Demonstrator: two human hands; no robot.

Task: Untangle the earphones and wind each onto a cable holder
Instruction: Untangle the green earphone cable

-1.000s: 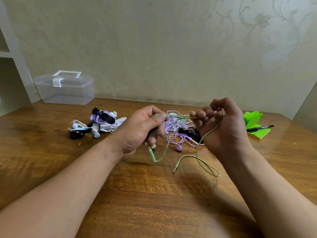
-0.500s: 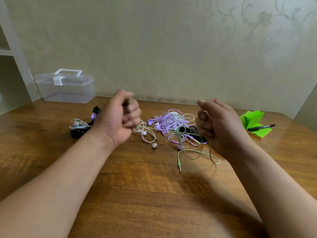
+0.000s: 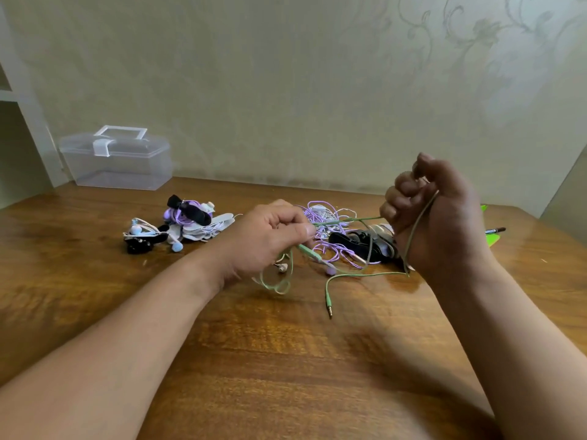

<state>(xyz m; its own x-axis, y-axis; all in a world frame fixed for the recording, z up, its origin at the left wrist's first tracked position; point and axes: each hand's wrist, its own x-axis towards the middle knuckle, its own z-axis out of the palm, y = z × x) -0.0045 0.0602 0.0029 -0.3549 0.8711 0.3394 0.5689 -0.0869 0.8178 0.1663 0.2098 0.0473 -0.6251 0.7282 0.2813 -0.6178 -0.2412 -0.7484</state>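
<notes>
A green earphone cable (image 3: 355, 275) runs between both hands above the wooden table (image 3: 286, 360). My left hand (image 3: 270, 236) pinches it near the green inline remote, with loops hanging below. My right hand (image 3: 435, 214) is a raised fist gripping the cable, which trails down over the wrist to the jack lying on the table. Behind them lies a tangle of purple and white earphones (image 3: 324, 217) beside black cable holders (image 3: 359, 242). At the left sit earphones wound on black holders: a purple set (image 3: 187, 212) and a blue-white set (image 3: 143, 236).
A clear plastic box (image 3: 117, 160) with a white handle stands at the back left by the wall. Green sticky notes (image 3: 492, 239) and a black pen (image 3: 495, 230) lie behind my right hand. A white shelf edge (image 3: 19, 90) rises at far left.
My left hand came back down from a raised fist at the left toward the centre, pinching the green cable. My right hand rose slightly, and the cable is stretched between the hands.
</notes>
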